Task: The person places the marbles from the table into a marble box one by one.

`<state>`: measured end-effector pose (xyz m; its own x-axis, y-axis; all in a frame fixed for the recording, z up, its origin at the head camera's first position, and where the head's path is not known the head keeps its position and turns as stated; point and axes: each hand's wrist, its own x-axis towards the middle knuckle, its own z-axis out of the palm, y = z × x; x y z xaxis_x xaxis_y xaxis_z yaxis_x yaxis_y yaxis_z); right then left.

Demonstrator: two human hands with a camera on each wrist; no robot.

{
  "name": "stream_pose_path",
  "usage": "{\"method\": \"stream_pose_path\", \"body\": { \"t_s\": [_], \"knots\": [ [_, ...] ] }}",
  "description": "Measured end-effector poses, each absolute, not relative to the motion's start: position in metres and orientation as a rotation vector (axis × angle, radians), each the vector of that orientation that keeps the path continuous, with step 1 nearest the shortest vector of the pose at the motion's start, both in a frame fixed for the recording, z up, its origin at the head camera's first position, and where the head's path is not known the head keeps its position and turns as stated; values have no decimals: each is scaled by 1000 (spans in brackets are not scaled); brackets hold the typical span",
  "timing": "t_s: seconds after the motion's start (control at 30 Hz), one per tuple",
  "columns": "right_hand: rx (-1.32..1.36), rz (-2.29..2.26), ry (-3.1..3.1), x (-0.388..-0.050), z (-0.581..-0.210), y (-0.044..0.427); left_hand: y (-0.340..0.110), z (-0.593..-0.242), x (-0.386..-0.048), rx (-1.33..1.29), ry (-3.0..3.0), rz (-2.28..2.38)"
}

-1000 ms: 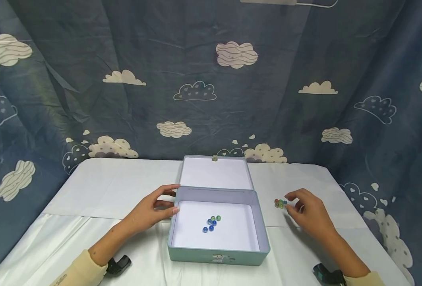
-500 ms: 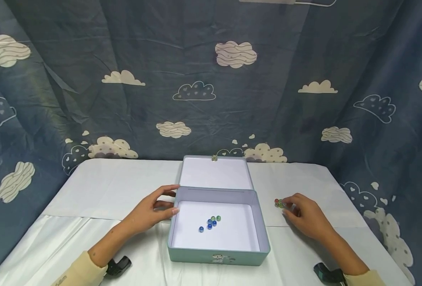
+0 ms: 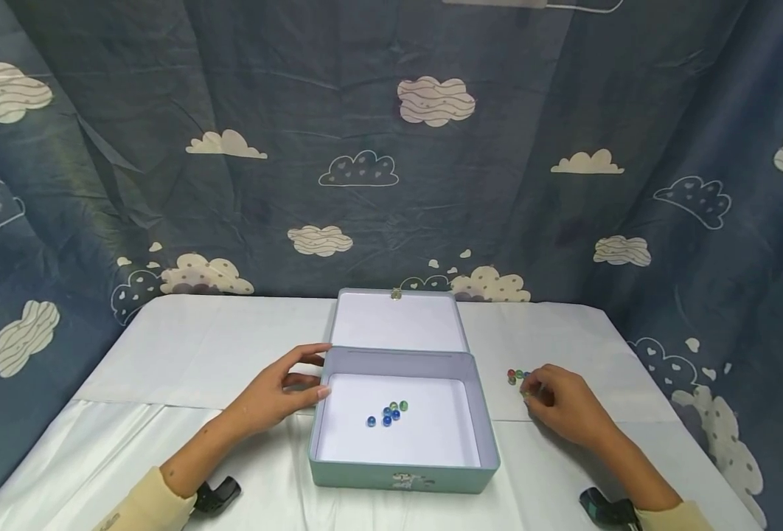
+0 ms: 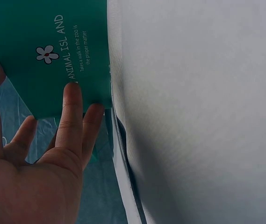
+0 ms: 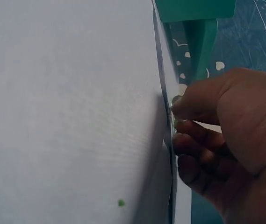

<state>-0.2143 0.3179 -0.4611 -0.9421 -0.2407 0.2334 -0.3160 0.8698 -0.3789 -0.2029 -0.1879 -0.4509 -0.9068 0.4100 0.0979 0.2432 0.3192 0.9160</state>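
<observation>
A green tin box [image 3: 405,476] with a pale interior stands on the table, its lid [image 3: 398,321] laid open behind it. Several blue and green marbles [image 3: 387,421] lie on its floor. My left hand [image 3: 279,383] rests against the box's left side, fingers fairly straight and thumb at the rim; the left wrist view shows fingertips [image 4: 72,93] touching the printed wall. To the right of the box, my right hand [image 3: 567,405] pinches a marble [image 5: 176,99] between thumb and forefinger, mostly covered by the fingertips. Beside it sit several red, green and blue marbles [image 3: 512,375].
A white cloth [image 3: 232,332] covers the table. Behind and on both sides hangs a dark blue curtain [image 3: 365,221] with cloud prints. Wrist cameras [image 3: 217,495] are strapped to both forearms.
My right hand has come down to the loose marbles, taken one and drawn slightly towards me. A blue marble in the box has rolled left. The left hand stays put.
</observation>
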Motion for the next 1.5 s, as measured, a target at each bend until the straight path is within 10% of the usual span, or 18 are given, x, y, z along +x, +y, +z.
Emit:
{"method": "stream_pose_path", "body": {
  "t_s": [1.5],
  "knots": [
    [774,911,-2492,-176,-425,254,-189,-452,-202,592,2420,1645]
  ]
}}
